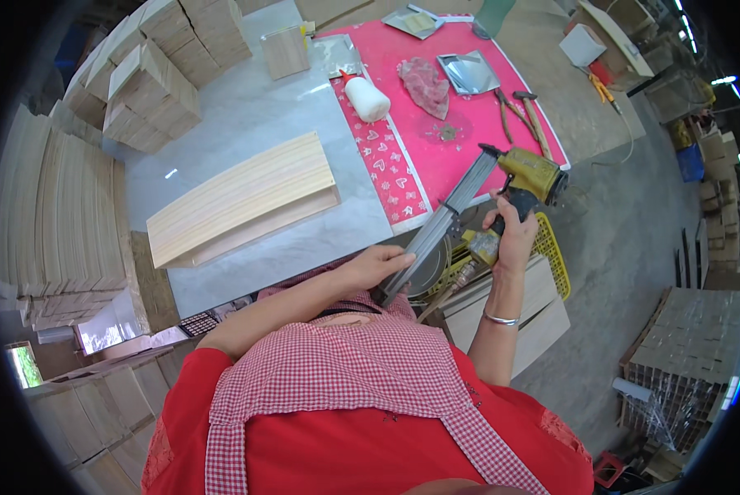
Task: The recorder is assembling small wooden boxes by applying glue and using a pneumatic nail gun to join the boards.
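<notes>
A yellow and black air nail gun (535, 171) with a long grey magazine (448, 216) is held across my body, over the table's front right corner. My right hand (514, 235) wraps round its black handle; an air hose fitting hangs below. At the magazine's near end, my left hand (380, 268) grips with the thumb on top. To the left, a pale wooden box (242, 198) lies on the grey marbled tabletop (221, 124), its hollow side showing toward me. Neither hand touches it.
Stacked wooden boards (61, 206) and blocks (151, 95) line the left side. A white glue bottle (365, 99), a crumpled cloth (425, 87), pliers (514, 115) and a hammer (536, 128) lie on the pink mat (469, 124). Below right stands a yellow basket (554, 256) beside boards (535, 318).
</notes>
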### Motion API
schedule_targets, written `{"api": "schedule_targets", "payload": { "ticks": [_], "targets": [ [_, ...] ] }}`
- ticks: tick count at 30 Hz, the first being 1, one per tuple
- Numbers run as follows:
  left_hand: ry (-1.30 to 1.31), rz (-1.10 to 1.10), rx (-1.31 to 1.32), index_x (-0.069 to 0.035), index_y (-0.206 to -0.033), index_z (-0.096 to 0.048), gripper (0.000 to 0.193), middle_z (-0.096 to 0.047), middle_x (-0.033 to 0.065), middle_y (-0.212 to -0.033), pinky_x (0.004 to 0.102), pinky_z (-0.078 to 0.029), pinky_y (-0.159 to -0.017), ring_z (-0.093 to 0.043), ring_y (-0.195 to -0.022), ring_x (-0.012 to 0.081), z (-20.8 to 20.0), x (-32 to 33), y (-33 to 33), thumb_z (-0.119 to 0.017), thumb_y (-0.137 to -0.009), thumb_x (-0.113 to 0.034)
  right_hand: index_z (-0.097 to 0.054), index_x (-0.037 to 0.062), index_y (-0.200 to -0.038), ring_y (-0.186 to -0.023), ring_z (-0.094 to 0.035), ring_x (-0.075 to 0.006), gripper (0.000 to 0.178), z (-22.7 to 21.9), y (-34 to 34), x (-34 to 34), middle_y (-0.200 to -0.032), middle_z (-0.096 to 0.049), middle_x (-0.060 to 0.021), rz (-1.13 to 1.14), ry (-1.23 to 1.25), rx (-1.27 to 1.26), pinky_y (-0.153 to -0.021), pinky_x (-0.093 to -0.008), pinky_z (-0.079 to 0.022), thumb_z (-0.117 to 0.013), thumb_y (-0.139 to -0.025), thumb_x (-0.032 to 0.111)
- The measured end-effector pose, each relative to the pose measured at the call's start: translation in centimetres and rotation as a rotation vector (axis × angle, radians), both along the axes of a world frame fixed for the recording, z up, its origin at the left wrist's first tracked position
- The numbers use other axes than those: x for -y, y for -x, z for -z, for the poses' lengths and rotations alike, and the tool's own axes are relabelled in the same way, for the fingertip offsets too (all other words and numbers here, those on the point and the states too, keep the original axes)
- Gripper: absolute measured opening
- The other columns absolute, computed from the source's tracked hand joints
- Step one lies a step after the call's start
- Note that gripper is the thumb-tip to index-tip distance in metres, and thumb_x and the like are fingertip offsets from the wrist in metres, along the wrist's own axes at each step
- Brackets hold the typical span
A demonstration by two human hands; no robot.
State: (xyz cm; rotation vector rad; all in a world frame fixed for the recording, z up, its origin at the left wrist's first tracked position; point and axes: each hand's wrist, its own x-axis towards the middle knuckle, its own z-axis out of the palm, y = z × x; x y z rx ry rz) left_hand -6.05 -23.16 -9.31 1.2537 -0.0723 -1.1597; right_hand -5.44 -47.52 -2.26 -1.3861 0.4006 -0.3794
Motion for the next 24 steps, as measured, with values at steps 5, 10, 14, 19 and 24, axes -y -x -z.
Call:
{"api": "schedule_targets", "payload": {
  "ticks": [5, 10, 14, 19, 24],
  "targets": [
    [0.061, 0.073, -0.161, -0.006, -0.115, -0.054, 0.027, -0.066, 0.0082, -0.099, 0.0343, -0.054, -0.080, -0.066, -0.092, 0.0180, 0.0, -0.1, 0.0, -0.049, -0.103, -0.030, -0.055, -0.0054, -0.102, -0.060, -0.062, -0.0162, 0.024, 1.1, -1.4, 1.8, -0.086, -0.068, -0.0126, -0.055, 0.009, -0.040, -0.056, -0.0277, -0.050, -0.061, -0.089, 0.013],
    [0.228, 0.040, -0.304, -0.005, -0.124, -0.047, 0.030, -0.062, 0.0130, -0.109, 0.0374, -0.053, -0.082, -0.065, -0.096, 0.0218, -0.8, -0.4, -0.3, -0.053, -0.101, -0.024, -0.058, -0.0036, -0.103, -0.058, -0.062, -0.0158, 0.027, 2.8, -4.7, 3.2, -0.079, -0.068, -0.0112, -0.195, 0.013, -0.041, -0.053, -0.0278, -0.049, -0.060, -0.090, 0.020],
    [0.351, 0.009, -0.365, -0.006, -0.128, -0.041, 0.033, -0.062, 0.0128, -0.110, 0.0378, -0.053, -0.086, -0.066, -0.098, 0.0233, -1.5, -0.7, -0.8, -0.054, -0.100, -0.016, -0.059, -0.0048, -0.093, -0.058, -0.063, -0.0173, 0.029, 3.8, -7.3, 4.6, -0.071, -0.067, -0.0133, -0.295, 0.120, -0.197, -0.054, -0.0299, -0.049, -0.061, -0.091, 0.024],
    [0.351, 0.001, -0.388, -0.006, -0.129, -0.038, 0.035, -0.062, 0.0180, -0.117, 0.0443, -0.052, -0.094, -0.064, -0.108, 0.0330, -1.2, -1.0, -1.9, -0.054, -0.099, -0.012, -0.060, -0.0061, -0.077, -0.057, -0.062, -0.0182, 0.041, 2.7, -9.3, 6.1, -0.063, -0.061, -0.0169, -0.392, 0.939, -0.530, -0.054, -0.0337, -0.046, -0.063, -0.091, 0.032],
    [0.336, 0.035, -0.348, -0.007, -0.131, -0.037, 0.037, -0.060, 0.0182, -0.120, 0.0439, -0.053, -0.094, -0.064, -0.108, 0.0313, -0.3, -1.0, -2.1, -0.054, -0.099, -0.011, -0.065, -0.0017, -0.078, -0.056, -0.059, -0.0227, 0.032, -1.1, -13.6, 8.0, -0.062, -0.059, -0.0154, -0.067, 1.141, -0.250, -0.056, -0.0367, -0.045, -0.068, -0.088, 0.028]
  ]
}}
